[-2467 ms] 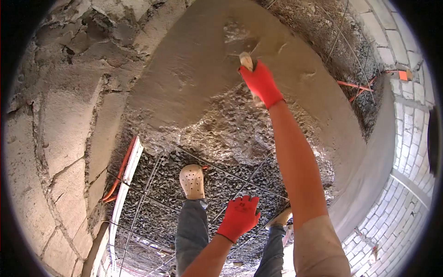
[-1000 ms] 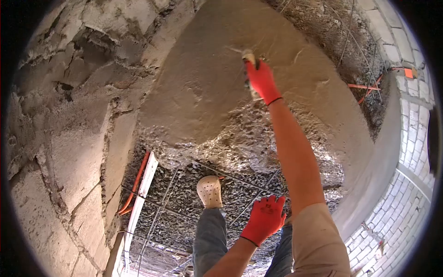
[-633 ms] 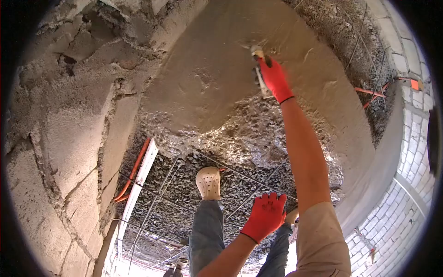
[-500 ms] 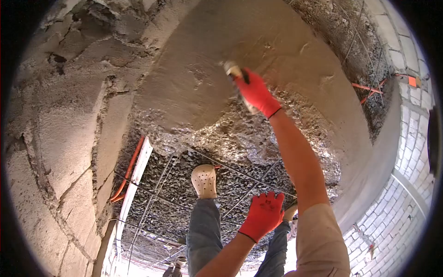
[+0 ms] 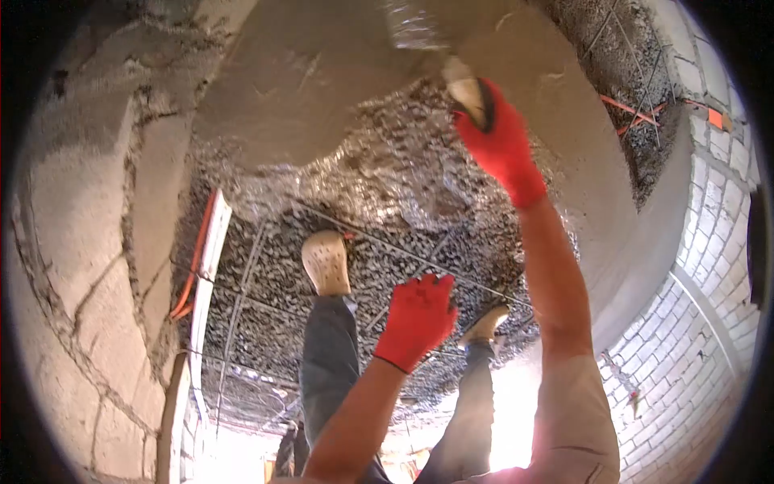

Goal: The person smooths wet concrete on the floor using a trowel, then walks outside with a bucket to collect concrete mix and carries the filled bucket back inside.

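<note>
My right hand (image 5: 501, 145), in a red glove with a dark edge, is wrapped round a pale finishing trowel (image 5: 463, 85). Its front end lies against the smooth wet concrete (image 5: 322, 73), and the rest is partly hidden by the hand. Just beyond the tool, a shiny wet patch (image 5: 413, 26) shows. My left hand (image 5: 419, 316), also red-gloved, hangs curled above the gravel and between my legs, with nothing visible in it. Rough, lumpy wet concrete (image 5: 403, 173) lies between the smooth surface and the gravel.
Thin steel bars (image 5: 387, 242) cross the gravel (image 5: 266, 298) around my beige clogs (image 5: 326, 262). A white strip (image 5: 211, 266) and an orange tube (image 5: 196, 254) run along the left, beside a stone wall (image 5: 81, 242). White blockwork (image 5: 685, 323) rises on the right.
My right hand has swung right and slightly upward in view with the trowel. The left hand appears higher and further left, and the whole view has shifted as the head moved.
</note>
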A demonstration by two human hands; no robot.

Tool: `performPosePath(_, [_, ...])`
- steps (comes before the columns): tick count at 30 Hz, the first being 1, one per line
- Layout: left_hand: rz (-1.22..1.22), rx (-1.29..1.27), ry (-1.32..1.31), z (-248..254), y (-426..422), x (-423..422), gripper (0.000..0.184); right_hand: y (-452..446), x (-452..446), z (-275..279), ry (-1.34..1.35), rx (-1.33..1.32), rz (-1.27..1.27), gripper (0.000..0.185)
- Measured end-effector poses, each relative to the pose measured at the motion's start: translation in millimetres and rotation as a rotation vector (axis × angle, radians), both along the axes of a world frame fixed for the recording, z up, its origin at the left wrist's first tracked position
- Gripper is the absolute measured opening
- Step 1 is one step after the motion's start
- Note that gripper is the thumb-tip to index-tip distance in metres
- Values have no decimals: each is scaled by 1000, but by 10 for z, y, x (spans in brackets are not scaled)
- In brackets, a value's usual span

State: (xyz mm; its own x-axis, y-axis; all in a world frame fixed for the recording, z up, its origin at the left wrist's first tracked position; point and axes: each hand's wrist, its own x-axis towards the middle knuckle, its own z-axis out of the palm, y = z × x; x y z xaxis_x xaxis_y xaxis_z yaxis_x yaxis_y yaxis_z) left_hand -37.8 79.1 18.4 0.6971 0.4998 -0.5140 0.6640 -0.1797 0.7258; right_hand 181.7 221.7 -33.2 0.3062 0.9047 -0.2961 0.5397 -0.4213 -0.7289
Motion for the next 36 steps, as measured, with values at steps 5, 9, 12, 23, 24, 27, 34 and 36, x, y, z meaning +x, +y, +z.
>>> performPosePath(5, [-137,-54,164,-11,-528,102,44,-1287,206,310,-185,208,-179,45])
performPosePath(9, [-102,31,228,212,-558,295,48,-2048,595,26,-386,-486,176,37])
performPosePath(12, [81,243,240,759,-501,125,51,-2850,811,587,-300,-304,112,39])
performPosePath(23, [669,85,740,3355,-3584,-1595,58,-6587,2516,2938,-296,-223,-130,48])
performPosePath(24, [695,24,757,3374,-3954,-1726,58,-7035,2763,2785,-403,-158,-82,48])
performPosePath(27, [737,-210,823,3163,-4898,-1906,58,-7399,2886,3472,-185,-486,-220,47])
performPosePath(34, [989,-405,610,3358,-6048,-1629,60,-6887,2756,4106,-292,-290,65,46])
performPosePath(36, [1134,-453,482,3370,-6367,-1644,64,-6629,3272,3498,-155,-322,108,38])
